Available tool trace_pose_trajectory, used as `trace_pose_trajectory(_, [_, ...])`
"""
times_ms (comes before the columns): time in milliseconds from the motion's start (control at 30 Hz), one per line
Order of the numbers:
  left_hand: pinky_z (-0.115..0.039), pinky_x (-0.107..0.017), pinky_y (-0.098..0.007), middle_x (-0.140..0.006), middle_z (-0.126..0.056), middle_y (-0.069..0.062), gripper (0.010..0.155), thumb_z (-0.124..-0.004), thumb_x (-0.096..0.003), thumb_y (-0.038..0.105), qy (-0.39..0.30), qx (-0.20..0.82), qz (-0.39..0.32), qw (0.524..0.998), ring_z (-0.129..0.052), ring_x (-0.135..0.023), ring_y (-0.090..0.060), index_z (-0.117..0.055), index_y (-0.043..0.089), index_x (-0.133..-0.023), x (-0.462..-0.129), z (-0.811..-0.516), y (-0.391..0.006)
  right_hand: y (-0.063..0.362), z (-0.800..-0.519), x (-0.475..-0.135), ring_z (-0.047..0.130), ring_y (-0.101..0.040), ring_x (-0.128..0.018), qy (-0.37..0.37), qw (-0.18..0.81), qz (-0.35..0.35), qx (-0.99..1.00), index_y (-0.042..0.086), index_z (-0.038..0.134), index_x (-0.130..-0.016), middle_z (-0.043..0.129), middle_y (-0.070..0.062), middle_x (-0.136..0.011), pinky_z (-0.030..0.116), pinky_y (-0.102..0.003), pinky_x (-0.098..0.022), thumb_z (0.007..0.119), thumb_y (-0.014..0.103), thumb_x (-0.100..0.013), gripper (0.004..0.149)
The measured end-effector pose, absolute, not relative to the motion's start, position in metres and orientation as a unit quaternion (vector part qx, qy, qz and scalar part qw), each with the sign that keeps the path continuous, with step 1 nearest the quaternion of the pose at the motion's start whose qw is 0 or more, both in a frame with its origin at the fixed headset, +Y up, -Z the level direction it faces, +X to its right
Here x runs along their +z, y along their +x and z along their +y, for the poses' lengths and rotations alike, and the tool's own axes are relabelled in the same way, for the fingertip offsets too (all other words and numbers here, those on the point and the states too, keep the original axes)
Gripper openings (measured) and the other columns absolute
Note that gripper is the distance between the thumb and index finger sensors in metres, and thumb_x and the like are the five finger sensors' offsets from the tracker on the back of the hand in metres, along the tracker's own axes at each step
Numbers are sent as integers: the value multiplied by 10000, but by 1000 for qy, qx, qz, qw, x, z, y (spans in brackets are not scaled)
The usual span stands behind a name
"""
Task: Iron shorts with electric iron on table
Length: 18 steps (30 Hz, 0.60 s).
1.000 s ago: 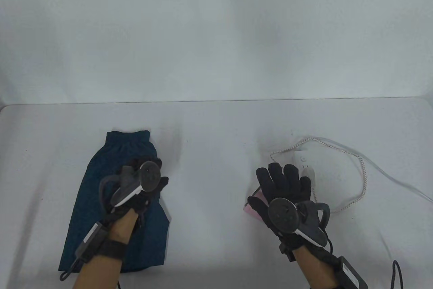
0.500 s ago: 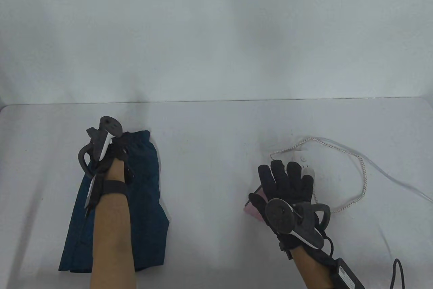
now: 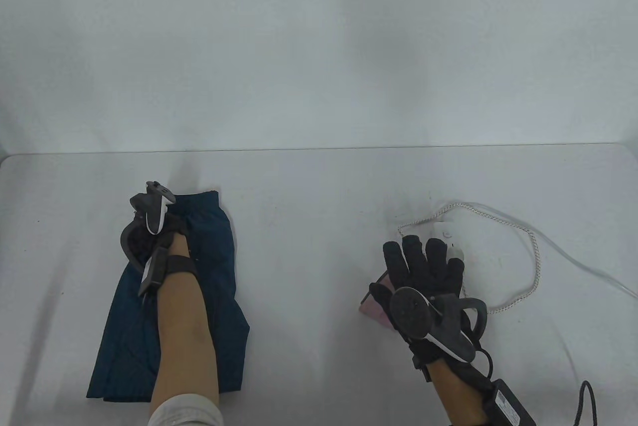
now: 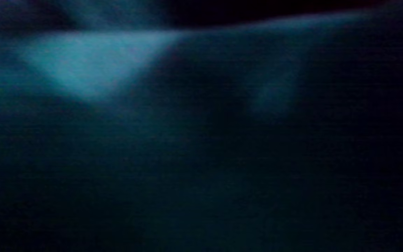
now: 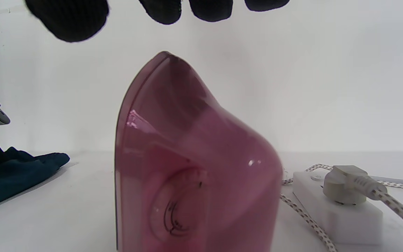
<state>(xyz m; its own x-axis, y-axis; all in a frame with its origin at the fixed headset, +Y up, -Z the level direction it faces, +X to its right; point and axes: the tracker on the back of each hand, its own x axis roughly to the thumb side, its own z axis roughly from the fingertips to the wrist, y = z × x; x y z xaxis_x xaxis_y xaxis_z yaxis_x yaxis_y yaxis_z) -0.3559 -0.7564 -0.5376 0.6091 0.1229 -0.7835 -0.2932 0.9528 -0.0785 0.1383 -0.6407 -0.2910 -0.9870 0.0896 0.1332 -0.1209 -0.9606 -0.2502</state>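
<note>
The dark blue shorts [image 3: 219, 266] lie folded lengthwise on the left of the white table, waistband at the far end. My left hand [image 3: 149, 239] rests on the waistband's left corner; the tracker hides its fingers. The left wrist view shows only blurred dark blue fabric [image 4: 93, 66] very close. The pink iron [image 5: 194, 168] stands upright on the right, mostly hidden under my right hand in the table view [image 3: 371, 304]. My right hand [image 3: 423, 261] hovers over it with fingers spread; the fingertips [image 5: 68, 17] hang above the iron's top, apart from it.
A white power strip [image 3: 448, 236] lies just beyond the iron, with a plug [image 5: 345, 178] in it. The braided iron cord [image 3: 536, 266] loops to the right, and a white cable [image 3: 588, 266] runs off the right edge. The shorts' edge shows in the right wrist view [image 5: 12, 175].
My left hand moved from the middle of the shorts forward to the waistband's left corner and turned its wrist there. My right hand stayed over the iron, shifting only slightly.
</note>
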Motion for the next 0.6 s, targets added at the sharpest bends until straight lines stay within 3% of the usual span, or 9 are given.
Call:
trace_pose_trajectory(67, [-769,-570,-531,-533,-884,136,581,-873,-454,514,-93,124,417,896,-921,-490,-169,-744,211,-933,-536,-754,-357,138,-640,-290,434,-512,-1106,60,52,-132,988,308,450,-1137,456,-81,-1202,435,-742,-723,682,645,-494,762])
trace_pose_trajectory(133, [-751,-598,-547,-519,-879,131,523,-878,-460,488,-78,156,408,896,-914,-475,-175,-759,227,-897,-532,-753,-355,138,-640,-289,428,-515,-1108,62,50,-136,987,307,450,-1137,457,-83,-1202,437,-741,-724,682,646,-494,763])
trace_pose_trajectory(267, [-762,-604,-541,-513,-886,134,485,-865,-465,488,-15,164,366,916,-934,-435,-172,-767,254,-878,-521,-740,-343,135,-637,-288,434,-512,-1107,74,49,-143,986,307,453,-1138,463,-83,-1201,440,-741,-723,681,648,-494,763])
trace_pose_trajectory(600, [-773,-622,-557,-604,-1006,127,466,-888,-462,480,106,275,181,938,-1041,-407,-176,-791,347,-897,-476,-648,-278,141,-636,-284,445,-508,-1107,82,67,-144,984,307,457,-1135,478,-82,-1197,443,-740,-724,679,646,-495,758])
